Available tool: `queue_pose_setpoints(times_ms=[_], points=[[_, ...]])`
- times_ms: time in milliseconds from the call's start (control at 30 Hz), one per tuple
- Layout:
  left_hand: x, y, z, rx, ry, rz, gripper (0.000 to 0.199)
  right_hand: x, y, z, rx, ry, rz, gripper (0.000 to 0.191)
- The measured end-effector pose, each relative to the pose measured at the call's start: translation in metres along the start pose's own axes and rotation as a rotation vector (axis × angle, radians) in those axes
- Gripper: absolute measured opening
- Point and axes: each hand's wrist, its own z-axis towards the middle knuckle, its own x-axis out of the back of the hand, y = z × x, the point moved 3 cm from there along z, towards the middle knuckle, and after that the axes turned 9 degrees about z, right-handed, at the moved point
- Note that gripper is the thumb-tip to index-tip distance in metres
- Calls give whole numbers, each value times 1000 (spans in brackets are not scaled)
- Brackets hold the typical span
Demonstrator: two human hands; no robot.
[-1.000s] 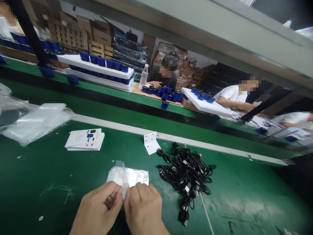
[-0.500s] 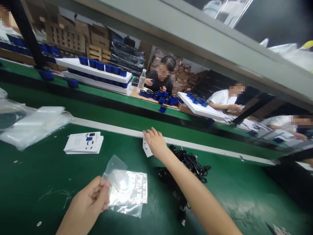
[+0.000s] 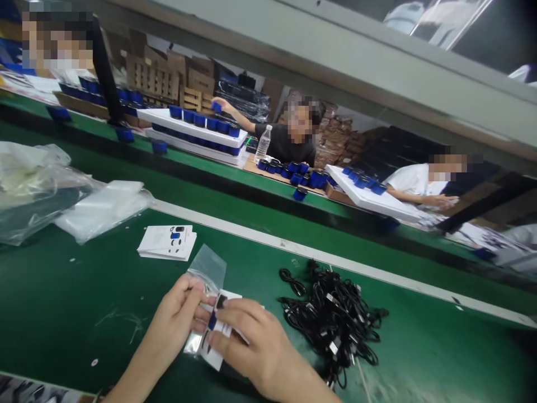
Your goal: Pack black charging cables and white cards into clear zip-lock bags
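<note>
My left hand (image 3: 178,316) is closed on a clear plastic bag (image 3: 210,266), whose top flap sticks up above the fingers. Close against it, my right hand (image 3: 255,338) grips a white printed leaflet (image 3: 216,358) with dark and blue pictures, partly covered by the fingers. The leaflet lies over or at the bag's opening; I cannot tell whether its edge is inside. Beyond the hands rests a stack of similar leaflets (image 3: 163,242). To the right of my right hand lies a heap of black cables (image 3: 335,319) with metal plugs.
Clear plastic bags (image 3: 104,207) lie at the left on the green table (image 3: 104,280). A pale strip (image 3: 251,235) crosses the table. Blue round items (image 3: 300,193) stand along the green belt behind it. Co-workers sit opposite, one holding up a blue item. A grey beam (image 3: 293,56) hangs overhead.
My right hand has come back from the pale strip with the leaflet and met my left hand at the bag. The view has shifted left. A co-worker opposite has stretched an arm out.
</note>
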Motion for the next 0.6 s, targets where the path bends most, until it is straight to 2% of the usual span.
queue_pose_setpoints(times_ms=[100,167,233,367,433,533,600], points=[[-3,0,2,-94,60,64,26,-12,-4,-5,-7,-56,70,18],[-2,0,3,-146,108,98,22,-20,-8,-10,-42,-44,112,15],[-1,1,3,-170,163,117,21,-27,-12,-18,-117,41,134,19],[2,7,0,-169,288,109,23,-38,-16,-36,-464,356,278,53],[2,9,-3,-162,328,88,26,-48,-17,-40,-593,410,363,60],[-4,9,-7,-154,344,39,29,-66,-22,-37,-650,420,441,51],[-8,6,-10,-147,345,4,31,-78,-22,-35,-716,531,571,37]])
